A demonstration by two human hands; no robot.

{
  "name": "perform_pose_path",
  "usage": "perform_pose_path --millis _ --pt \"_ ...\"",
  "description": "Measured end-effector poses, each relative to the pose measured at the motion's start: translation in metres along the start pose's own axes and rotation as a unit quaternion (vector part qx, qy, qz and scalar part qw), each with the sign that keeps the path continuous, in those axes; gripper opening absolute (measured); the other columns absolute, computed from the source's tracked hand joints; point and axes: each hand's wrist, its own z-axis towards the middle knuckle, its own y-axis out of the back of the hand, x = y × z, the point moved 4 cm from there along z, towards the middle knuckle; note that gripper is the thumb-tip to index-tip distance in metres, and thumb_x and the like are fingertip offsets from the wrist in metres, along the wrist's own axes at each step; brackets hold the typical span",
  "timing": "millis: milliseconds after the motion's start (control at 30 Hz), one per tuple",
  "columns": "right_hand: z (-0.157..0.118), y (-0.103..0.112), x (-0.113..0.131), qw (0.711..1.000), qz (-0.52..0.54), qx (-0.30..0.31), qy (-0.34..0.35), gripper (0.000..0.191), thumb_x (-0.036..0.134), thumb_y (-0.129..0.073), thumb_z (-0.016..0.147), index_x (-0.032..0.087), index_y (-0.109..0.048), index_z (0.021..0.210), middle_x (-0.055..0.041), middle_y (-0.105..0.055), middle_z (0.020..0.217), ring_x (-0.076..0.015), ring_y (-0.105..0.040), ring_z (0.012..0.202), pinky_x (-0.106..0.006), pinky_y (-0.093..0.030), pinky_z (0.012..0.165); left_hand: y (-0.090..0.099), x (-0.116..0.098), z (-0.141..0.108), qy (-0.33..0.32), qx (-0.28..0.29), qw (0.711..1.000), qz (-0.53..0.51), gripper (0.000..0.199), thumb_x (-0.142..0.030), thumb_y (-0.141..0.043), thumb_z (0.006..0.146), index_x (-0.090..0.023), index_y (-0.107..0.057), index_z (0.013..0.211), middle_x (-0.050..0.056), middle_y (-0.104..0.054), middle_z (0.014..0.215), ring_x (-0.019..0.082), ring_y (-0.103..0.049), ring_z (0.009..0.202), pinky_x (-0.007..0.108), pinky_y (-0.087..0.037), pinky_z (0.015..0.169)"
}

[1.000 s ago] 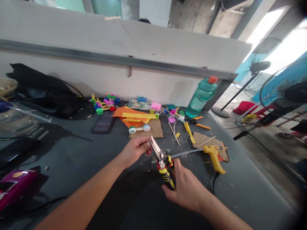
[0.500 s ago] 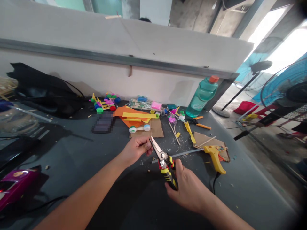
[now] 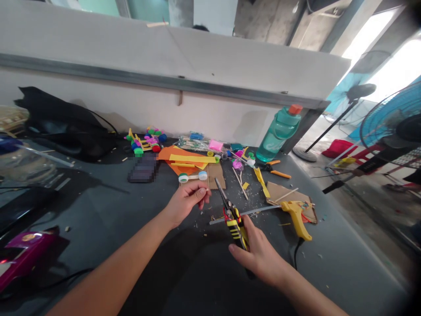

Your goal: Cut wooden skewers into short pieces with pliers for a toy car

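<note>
Dark table [image 3: 108, 219], cluttered along the far side. Person seated or standing, cannot tell; both forearms reach in from the near edge.

Left hand [image 3: 188, 202]: closed, fingers curled, thumb pressed against the forefinger. Whether a small piece is pinched there, cannot tell.

Right hand [image 3: 261, 248]: wrapped around the yellow-and-black handles of the shears [image 3: 230, 210], which are held above the table. Blades point up and away, seen nearly edge-on; gap between them, if any, not readable. Tips just right of the left fingertips, apart from them.

Beyond the left hand: two caps [image 3: 203, 175] joined by a stick, beside orange paper [image 3: 167, 153] and partly over cardboard [image 3: 217, 177].

To the right: yellow glue gun [image 3: 297, 219], a long pale rod [image 3: 256, 210] running from it to behind the shears. Farther back, orange-handled pliers [image 3: 280, 174] lie near an upright teal bottle [image 3: 278, 136]. Small scraps [image 3: 255, 214] scattered between.
</note>
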Motion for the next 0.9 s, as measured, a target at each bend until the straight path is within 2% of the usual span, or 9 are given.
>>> perform_pose_path --millis 233,667,900 --pt "0.0019 -0.0027 0.0044 1.000 -0.013 0.008 0.017 0.036 0.032 -0.056 0.074 0.020 -0.036 0.101 0.0056 -0.048 0.065 -0.0138 -0.046 0.057 -0.024 -0.031 0.053 -0.0012 0.0024 -0.0003 0.010 0.028 0.999 -0.016 0.025 -0.037 -0.061 0.083 -0.013 -0.059 0.075 0.000 -0.055 0.065 0.009 -0.047 0.056 0.021 -0.039 0.050" --pt "-0.0008 -0.0029 0.0078 0.999 -0.026 0.004 0.023 0.044 0.030 -0.056 0.073 0.020 -0.033 0.109 0.0051 -0.051 0.067 -0.0128 -0.047 0.057 -0.023 -0.030 0.052 0.0050 0.0059 0.0003 0.035 0.041 0.998 -0.032 0.031 -0.040 -0.065 0.080 -0.013 -0.055 0.069 -0.001 -0.055 0.059 0.007 -0.046 0.048 0.020 -0.034 0.046" --pt "-0.0016 -0.0043 0.0071 0.999 -0.039 0.005 0.027 0.040 0.030 -0.056 0.073 0.021 -0.034 0.104 0.0045 -0.053 0.067 -0.0127 -0.048 0.055 -0.022 -0.030 0.051 0.0075 0.0057 0.0018 0.011 0.052 0.998 -0.018 0.031 -0.041 -0.067 0.077 -0.012 -0.058 0.069 0.000 -0.055 0.061 0.008 -0.045 0.053 0.020 -0.034 0.049"
